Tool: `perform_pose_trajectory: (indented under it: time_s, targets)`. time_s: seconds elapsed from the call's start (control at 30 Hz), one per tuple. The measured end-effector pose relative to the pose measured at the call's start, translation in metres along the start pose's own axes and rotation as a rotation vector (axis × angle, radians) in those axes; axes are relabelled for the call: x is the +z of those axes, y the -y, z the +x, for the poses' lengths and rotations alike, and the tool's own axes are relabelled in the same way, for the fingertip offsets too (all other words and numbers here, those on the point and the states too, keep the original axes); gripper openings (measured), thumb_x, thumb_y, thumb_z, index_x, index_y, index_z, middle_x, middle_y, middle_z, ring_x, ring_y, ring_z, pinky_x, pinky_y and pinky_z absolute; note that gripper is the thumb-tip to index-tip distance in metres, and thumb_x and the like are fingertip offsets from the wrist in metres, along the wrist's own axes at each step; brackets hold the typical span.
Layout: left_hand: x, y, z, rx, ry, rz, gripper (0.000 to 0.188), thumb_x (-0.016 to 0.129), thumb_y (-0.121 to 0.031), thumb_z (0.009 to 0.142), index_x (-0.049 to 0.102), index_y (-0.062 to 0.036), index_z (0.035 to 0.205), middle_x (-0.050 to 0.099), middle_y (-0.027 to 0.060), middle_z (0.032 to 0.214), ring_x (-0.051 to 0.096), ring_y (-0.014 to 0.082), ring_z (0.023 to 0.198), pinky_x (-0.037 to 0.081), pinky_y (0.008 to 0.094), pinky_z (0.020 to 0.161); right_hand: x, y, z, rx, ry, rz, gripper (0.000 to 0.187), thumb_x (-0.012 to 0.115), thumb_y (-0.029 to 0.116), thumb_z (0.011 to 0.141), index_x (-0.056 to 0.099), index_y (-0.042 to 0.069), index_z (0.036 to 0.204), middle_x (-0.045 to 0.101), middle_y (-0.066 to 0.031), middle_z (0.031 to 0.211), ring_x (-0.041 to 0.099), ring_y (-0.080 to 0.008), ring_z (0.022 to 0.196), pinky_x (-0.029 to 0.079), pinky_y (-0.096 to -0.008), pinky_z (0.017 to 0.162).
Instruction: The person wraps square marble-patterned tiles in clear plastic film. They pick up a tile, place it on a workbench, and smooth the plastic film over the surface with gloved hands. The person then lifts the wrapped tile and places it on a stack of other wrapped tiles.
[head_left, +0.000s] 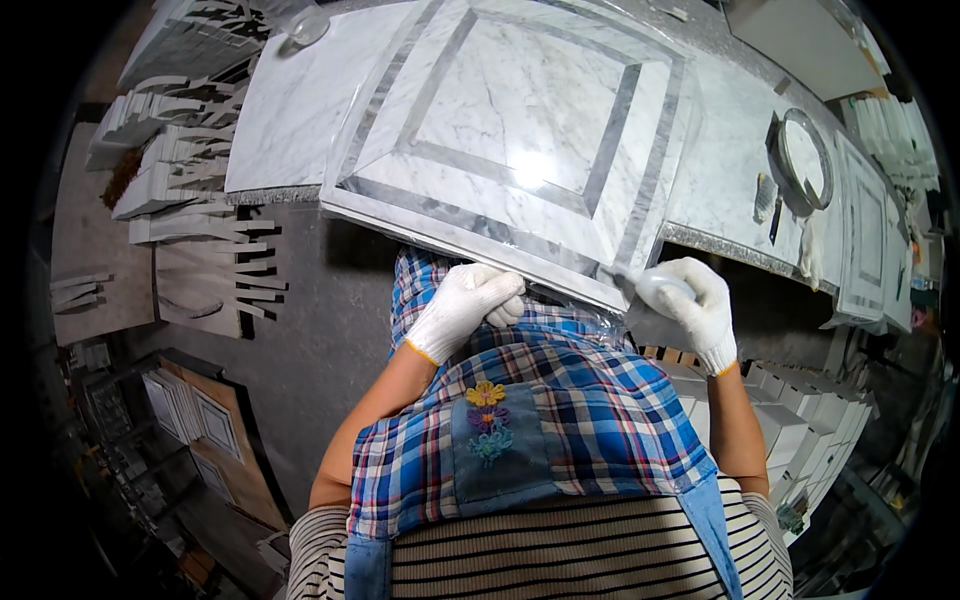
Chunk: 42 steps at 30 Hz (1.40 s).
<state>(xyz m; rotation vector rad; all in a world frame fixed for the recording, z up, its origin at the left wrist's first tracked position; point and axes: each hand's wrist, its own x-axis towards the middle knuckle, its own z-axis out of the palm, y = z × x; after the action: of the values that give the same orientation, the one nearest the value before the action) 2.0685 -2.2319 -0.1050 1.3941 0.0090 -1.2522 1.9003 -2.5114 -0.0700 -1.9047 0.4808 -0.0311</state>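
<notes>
A: Far left?

B: Pale stone strips (205, 228), thin, some curved, fanned out in rows. Then the surface (285, 125): white marble top, grey veins, rough speckled edge. Clear rounded cup (307, 26) at the far side.

A: Left hand (465, 308)?

B: Knit-gloved in white, at the near edge of the panel (500, 120). Fingers curled in; how tightly, and on what, cannot tell.

A: Panel position?

B: Lies on the surface, directly ahead of both hands. Near edge slanting from upper left to lower right, dropping toward the right hand (700, 308). Long axis uncertain, given the lens bend. Polished white marble, grey bands in nested frames, mitred corners, one bright glare spot. Clear film (598, 320) crumpled under the near right corner.

A: Nearer hand to that corner?

B: The right, clearly. Also white-gloved, closed around a smooth, translucent, bottle-like container (660, 292), narrow end aimed left at the corner. Contact there: cannot tell.

A: Further right?

B: Round dish (806, 160) with dark rim, small flat brush (765, 196) just beside. Beyond, a second banded panel (866, 215), glossy under wrap.
</notes>
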Motion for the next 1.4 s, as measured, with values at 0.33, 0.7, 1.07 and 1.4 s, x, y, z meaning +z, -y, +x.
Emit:
perform_pose_trajectory:
  time_s: [0.33,0.7,1.07,1.4]
  targets:
    - [0.010,0.009,0.004,0.027,-0.116,-0.106,0.021,0.062,-0.015,0.095,0.067,0.0001,0.080,0.062,0.0030,0.068,0.051,0.0070,0.056,0.041,0.0224,0.053,0.011,-0.010,-0.002,0.112,-0.094,0.163,0.034,0.069,0.022,0.087,0.069,-0.004,0.109,0.068,-0.0072,0.102,0.062,-0.0139,0.094,0.049,-0.0278,0.086]
    - [0.007,0.013,0.007,0.009,-0.025,-0.215,0.022,0.058,-0.013,0.098,0.059,-0.0026,0.078,0.053,0.0007,0.066,0.043,0.0073,0.057,0.035,0.0224,0.053,0.020,-0.008,0.004,0.091,-0.095,0.199,0.034,0.069,0.022,0.089,0.069,-0.004,0.112,0.068,-0.0070,0.103,0.062,-0.0133,0.093,0.051,-0.0284,0.083]
    - [0.011,0.015,0.005,0.051,-0.107,-0.137,0.022,0.057,-0.013,0.099,0.064,0.0044,0.087,0.063,0.0090,0.072,0.055,0.0133,0.061,0.045,0.0256,0.058,0.021,-0.005,0.004,0.098,-0.137,0.189,0.032,0.068,0.019,0.089,0.069,-0.003,0.113,0.068,-0.0070,0.103,0.062,-0.0123,0.092,0.051,-0.0275,0.083]
    - [0.010,0.017,0.003,0.189,-0.074,-0.083,0.026,0.065,-0.019,0.096,0.069,0.0043,0.084,0.068,0.0098,0.076,0.062,0.0134,0.066,0.051,0.0259,0.064,0.023,-0.014,0.008,0.088,-0.280,0.306,0.032,0.063,0.016,0.092,0.068,-0.003,0.117,0.069,-0.0040,0.102,0.060,-0.0105,0.090,0.049,-0.0260,0.083]
